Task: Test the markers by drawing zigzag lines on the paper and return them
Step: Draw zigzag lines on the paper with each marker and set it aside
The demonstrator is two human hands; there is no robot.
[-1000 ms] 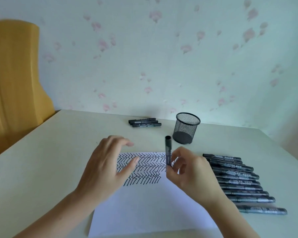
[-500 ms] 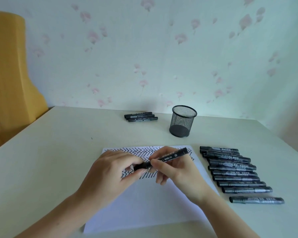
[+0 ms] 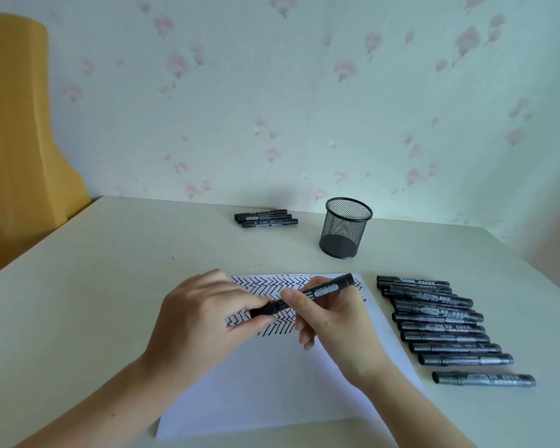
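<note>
- Holding one black marker (image 3: 307,294) across the zigzag-covered upper part of the paper (image 3: 272,383), both hands meet above the sheet
- The left hand (image 3: 201,321) pinches the marker's lower left end, thumb and forefinger curled round that end
- The right hand (image 3: 330,318) grasps the barrel near its middle, the thumb lying over the labelled part and the other fingers (image 3: 304,334) curled beneath it
- The marker is tilted, its right end raised toward the far right corner of the sheet, its left end lower, between the two hands
- Whether the cap is on or partly off cannot be told, since the left hand covers that end
- Rows of black zigzag lines (image 3: 265,284) fill the far strip of the paper; the near part is blank
- A row of markers (image 3: 440,324) lies on the bench (image 3: 94,270) just right of the paper, side by side, with the nearest one set a little apart from the others
- Three more markers (image 3: 265,218) lie together near the far edge of the bench
- A black mesh pen cup (image 3: 345,227) stands upright to the right of those three, apart from them
</note>
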